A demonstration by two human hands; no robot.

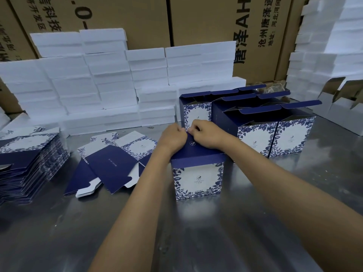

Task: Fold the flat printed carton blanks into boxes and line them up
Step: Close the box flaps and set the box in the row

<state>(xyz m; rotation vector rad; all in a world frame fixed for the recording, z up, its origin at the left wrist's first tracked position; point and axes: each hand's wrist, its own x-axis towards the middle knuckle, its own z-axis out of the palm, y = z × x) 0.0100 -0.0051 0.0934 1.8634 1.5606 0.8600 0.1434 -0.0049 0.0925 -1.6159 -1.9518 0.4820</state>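
Hands: left hand [173, 137] and right hand [206, 134] meet, knuckles nearly touching, at the far edge of the top of one carton; both are curled almost closed, fingertips pinching or pressing the navy flap there, probably to tuck it home.
Carton in hand: blue-and-white floral box [198, 179], standing upright on the table just in front of the person, navy top panel closing over it.
Why held so: working from the far edge lets both hands steady the box while the flap is pushed in; this is a judgement, since the fingertips are hidden.
Finished boxes: row of folded boxes [275, 134] stands behind and to the right, lids open and upright, side by side, so the new one likely joins that line.
Supply: tall stack of flat blanks [27, 160] at the left edge; a few loose blanks [110, 163] fanned between the stack and the box, within reach.
Surface: metal table [78, 222], dull and reflective, scuffed.
Room: white foam blocks [98, 79] piled along the back and right; large brown shipping cartons [196, 18] with printed Chinese characters behind them.
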